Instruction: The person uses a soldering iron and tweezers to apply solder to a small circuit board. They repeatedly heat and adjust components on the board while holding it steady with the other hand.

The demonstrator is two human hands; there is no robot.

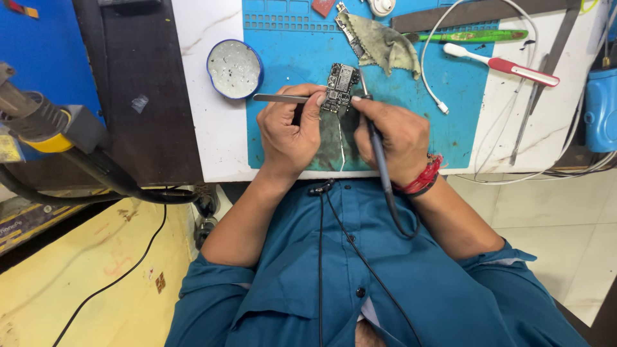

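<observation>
Teal-sleeved arms reach to mid-frame, where the left hand (289,132) grips tweezers (280,98) against a small circuit board (339,88) on the blue mat (450,83) while the right hand (393,136) holds a soldering iron (376,144), best kept steady.

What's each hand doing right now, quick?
Left hand: closed on metal tweezers, fingertips on the circuit board.
Right hand: closed on a soldering iron, tip at the board.

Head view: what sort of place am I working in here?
Most likely a small electronics repair bench. A bare circuit board lies on a blue repair mat, the right hand holds a soldering iron, and the left hand holds tweezers.
</observation>
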